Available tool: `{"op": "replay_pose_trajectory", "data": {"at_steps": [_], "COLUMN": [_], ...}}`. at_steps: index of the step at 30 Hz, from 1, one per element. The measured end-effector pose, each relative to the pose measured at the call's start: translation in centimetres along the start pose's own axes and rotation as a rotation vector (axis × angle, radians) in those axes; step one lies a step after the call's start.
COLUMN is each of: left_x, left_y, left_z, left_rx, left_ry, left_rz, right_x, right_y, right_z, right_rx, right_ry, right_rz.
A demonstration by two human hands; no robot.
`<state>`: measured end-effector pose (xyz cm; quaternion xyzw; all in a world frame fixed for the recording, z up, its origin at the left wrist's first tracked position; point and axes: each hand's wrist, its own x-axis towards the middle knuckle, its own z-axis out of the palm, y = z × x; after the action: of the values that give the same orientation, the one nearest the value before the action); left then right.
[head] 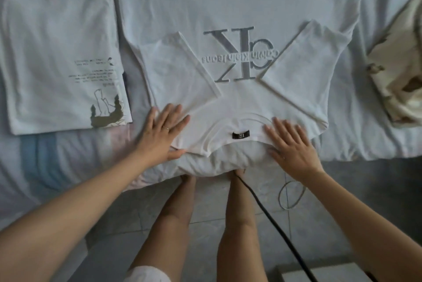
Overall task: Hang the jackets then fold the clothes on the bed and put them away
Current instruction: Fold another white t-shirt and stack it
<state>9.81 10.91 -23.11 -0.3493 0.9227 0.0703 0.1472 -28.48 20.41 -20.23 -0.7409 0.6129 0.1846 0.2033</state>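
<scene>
**White logo tee flat on bed, both hands pressing its collar end**

- I see the white logo T-shirt (239,108) spread front-up on the bed (379,135). Its collar is at the near edge, closest to the person, so the grey logo (239,55) reads upside down from my view.
- Both short sleeves are turned inward over the chest. The left sleeve (178,71) and the right sleeve (303,65) each lie diagonally and cover the outer edges of the logo.
- A black neck label (241,135) shows inside the collar, between the two hands.
- Left hand (162,131): grip not closed. The fingers are spread and straight, palm down on the shirt's left shoulder, and the thumb lies along the near hem. There is a ring (167,128) on one finger.
- Right hand (292,144): same state, fingers fanned flat on the right shoulder, just beside the collar. It is holding nothing, only pressing the fabric.
- A folded white T-shirt (57,53) with a small print lies on the bed to the left, apart from the logo tee.
- A cream patterned cloth (397,71) sits bunched at the right edge of the bed.
- The person's bare legs are against the bed edge, standing on a tiled floor (205,224).
- A black cable (274,220) runs down past the right leg.
- A thin white cord loop (291,195) lies on the floor near it.
</scene>
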Motion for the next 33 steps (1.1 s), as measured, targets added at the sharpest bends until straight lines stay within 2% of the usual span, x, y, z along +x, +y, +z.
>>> {"op": "replay_pose_trajectory", "data": {"at_steps": [4,6,9,11,19,20,22,24,25,28,30,33], "left_x": [-1.1,-0.6,0.6,1.2,1.3,1.5,1.6,2.2,3.1,5.1,6.1,6.8], "left_y": [-0.6,-0.6,0.2,0.6,0.4,0.5,0.5,0.1,-0.2,-2.1,-2.7,-1.9], "left_z": [-0.7,-1.2,-1.3,-1.3,-3.9,-4.9,-7.4,-9.6,-10.7,-12.5,-13.3,-14.2], "left_rx": [0.019,0.008,-0.048,-0.084,-0.223,-0.266,-0.48,-0.625,-0.624,-0.731,-0.813,-0.728], "left_ry": [0.035,0.051,0.115,0.089,0.046,0.032,-0.111,-0.316,-0.381,-0.538,-0.7,-0.927], "left_rz": [0.064,0.038,0.057,0.042,0.011,-0.015,-0.207,-0.463,-0.505,-0.38,-0.29,-0.195], "right_x": [-0.7,-0.7,-0.7,0.3,3.2,3.2,3.2,3.4,3.6,5.1,5.5,5.4], "right_y": [2.1,3.0,4.7,5.3,8.2,8.2,7.6,7.2,7.4,7.3,6.8,5.7], "right_z": [-0.8,-1.8,-2.9,-3.7,-6.1,-6.8,-8.8,-10.7,-11.7,-14.8,-16.1,-16.4], "right_rx": [-0.043,-0.018,0.035,0.044,-0.002,0.015,0.097,0.148,0.141,0.081,0.048,0.017], "right_ry": [0.019,0.039,0.048,0.06,0.093,0.108,0.101,-0.009,-0.082,-0.313,-0.505,-0.771], "right_rz": [-0.132,-0.067,0.131,0.174,-0.165,-0.195,-0.147,-0.033,0.016,0.065,0.065,0.087]}}
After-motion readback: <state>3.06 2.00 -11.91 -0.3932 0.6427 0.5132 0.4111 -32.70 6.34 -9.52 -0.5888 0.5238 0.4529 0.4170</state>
